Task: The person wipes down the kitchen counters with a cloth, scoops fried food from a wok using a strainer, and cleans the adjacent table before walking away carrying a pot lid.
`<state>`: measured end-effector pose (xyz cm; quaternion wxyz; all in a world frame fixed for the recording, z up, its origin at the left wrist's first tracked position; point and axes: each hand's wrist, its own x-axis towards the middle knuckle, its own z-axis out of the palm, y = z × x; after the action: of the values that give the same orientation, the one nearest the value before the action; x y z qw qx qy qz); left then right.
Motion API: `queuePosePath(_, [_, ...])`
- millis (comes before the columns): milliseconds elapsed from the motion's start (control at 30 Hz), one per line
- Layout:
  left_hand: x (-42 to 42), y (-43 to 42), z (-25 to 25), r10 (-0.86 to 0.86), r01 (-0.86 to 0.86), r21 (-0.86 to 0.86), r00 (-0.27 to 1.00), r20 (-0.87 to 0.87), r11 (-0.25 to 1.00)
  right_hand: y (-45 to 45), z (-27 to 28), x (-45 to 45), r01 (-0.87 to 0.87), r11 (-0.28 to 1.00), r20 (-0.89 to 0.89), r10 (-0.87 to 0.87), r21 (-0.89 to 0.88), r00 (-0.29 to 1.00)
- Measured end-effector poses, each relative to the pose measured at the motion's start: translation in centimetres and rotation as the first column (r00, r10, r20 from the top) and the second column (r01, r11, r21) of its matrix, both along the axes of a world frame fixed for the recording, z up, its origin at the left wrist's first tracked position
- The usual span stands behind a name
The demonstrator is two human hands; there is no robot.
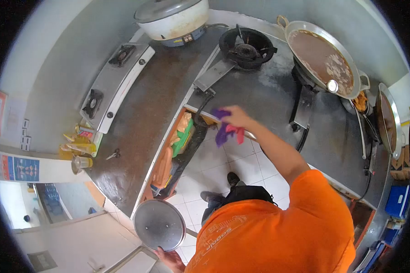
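Note:
My right hand [237, 117] is closed on a purple and pink cloth [222, 134], which hangs down beside the front edge of the dark counter. At the lower left, my left hand [171, 260] grips the rim of a round grey metal lid [158, 224]. The lid's flat face is turned up toward me, and part of my left fingers is hidden beneath it. Ahead of my right hand stands a black burner [247, 49] with a metal arm and a hose. To its right, a large wok [321, 57] holds brown liquid with pale pieces floating in it.
A two-burner stove [118, 86], scissors [113, 154] and a metal cup [81, 164] are on the left counter [155, 86]. A large rice cooker [172, 22] sits at the back. Below the counter edge are bags [180, 139]. Another wok [388, 119] stands far right.

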<state>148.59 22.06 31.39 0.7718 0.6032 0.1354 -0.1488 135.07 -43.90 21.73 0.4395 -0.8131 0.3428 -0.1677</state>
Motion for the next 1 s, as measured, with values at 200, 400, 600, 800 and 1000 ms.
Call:
queuePosePath(200, [-3.4, 1.5, 3.4, -0.047, 0.064, 0.153, 0.993, -0.112, 0.986, -13.1, -4.4, -2.3, 0.636, 0.453, -0.050, -0.836, -0.624, 0.547])
queuePosePath(400, [-5.8, 4.7, 4.2, 0.014, 0.021, 0.256, 0.991, -0.132, 0.967, -3.6, -4.2, 0.8, 0.166, 0.818, -0.223, -0.336, -0.551, 0.915])
queuePosePath(600, [-2.0, 8.1, -2.1, 0.003, -0.003, -0.018, 1.000, -0.026, 1.000, 4.2, -3.1, -6.6, -0.151, 0.885, -0.344, -0.011, -0.441, 0.939])
queuePosePath(800, [-3.0, 8.2, -3.2, 0.121, -0.127, -0.072, 0.988, -0.091, 0.989, 10.9, 1.3, -20.2, -0.124, 0.987, -0.854, -0.021, -0.100, 0.520])
queuePosePath(1000, [-4.6, 16.7, -7.4, 0.253, -0.279, -0.139, 0.950, -0.181, 0.950, 18.6, 1.2, -7.5, 0.013, 0.990, -0.502, 0.059, 0.139, 0.863])
